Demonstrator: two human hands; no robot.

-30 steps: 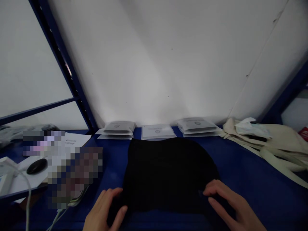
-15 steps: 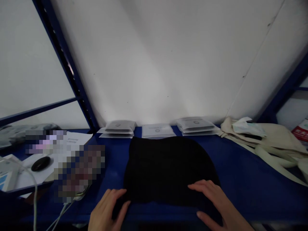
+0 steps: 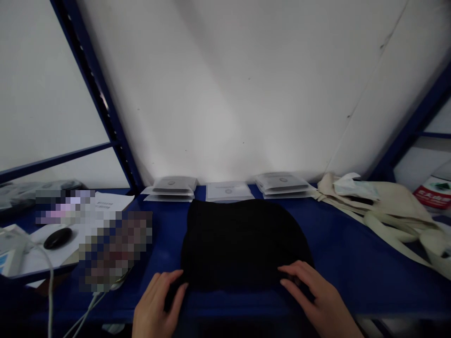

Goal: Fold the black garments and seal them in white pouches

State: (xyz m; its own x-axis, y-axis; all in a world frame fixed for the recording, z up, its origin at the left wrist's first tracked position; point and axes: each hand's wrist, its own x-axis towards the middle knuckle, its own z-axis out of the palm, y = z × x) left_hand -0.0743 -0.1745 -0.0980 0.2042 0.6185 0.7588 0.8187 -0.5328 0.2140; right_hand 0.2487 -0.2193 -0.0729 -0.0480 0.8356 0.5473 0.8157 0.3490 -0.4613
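While left hand (image 3: pixel 157 305) and right hand (image 3: pixel 313 293) lie open on black cloth (image 3: pixel 243 244), canvas tote (image 3: pixel 384 211)

No legible txt, tiny print on paper sheet (image 3: pixel 109 202), red pkg label (image 3: pixel 434 197) unreadable

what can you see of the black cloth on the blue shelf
The black cloth is a matte, soft-looking fabric lying flat on the blue shelf, with a rounded, dome-like far edge. It is too dark to make out seams or folds. Its far edge lies by the white packets, though contact is unclear. The left hand touches its near left edge, and the right hand rests on its near right part.
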